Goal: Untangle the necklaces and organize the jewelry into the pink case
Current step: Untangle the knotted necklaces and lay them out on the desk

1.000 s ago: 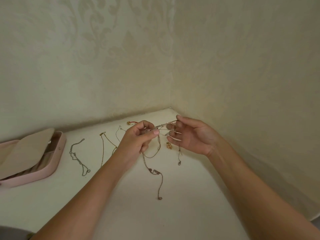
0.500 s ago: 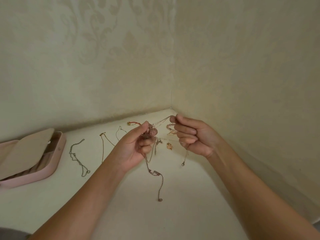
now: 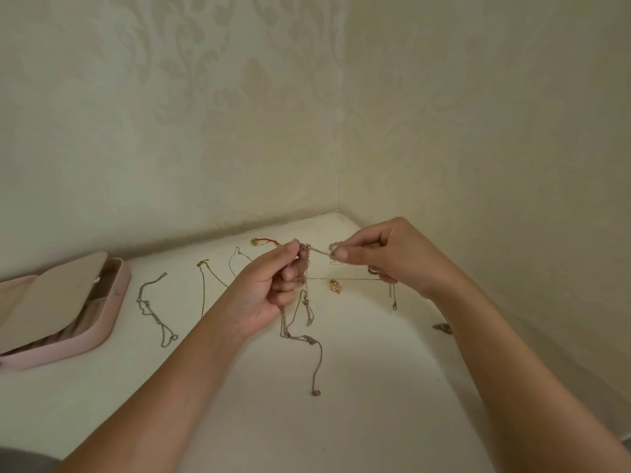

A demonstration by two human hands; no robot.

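Two hands meet at mid-frame, as I see it: my left hand pinches a knotted clump of thin metal necklace chains, fingers curled, while my right hand pinches a strand stretched taut from that clump. Loose ends trail onto the cream tabletop. At the left edge lies the open pink rectangular jewelry case, with a separate grey chain near it.

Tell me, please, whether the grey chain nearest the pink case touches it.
Apart: the head view shows bare table between the grey chain and the pink case.
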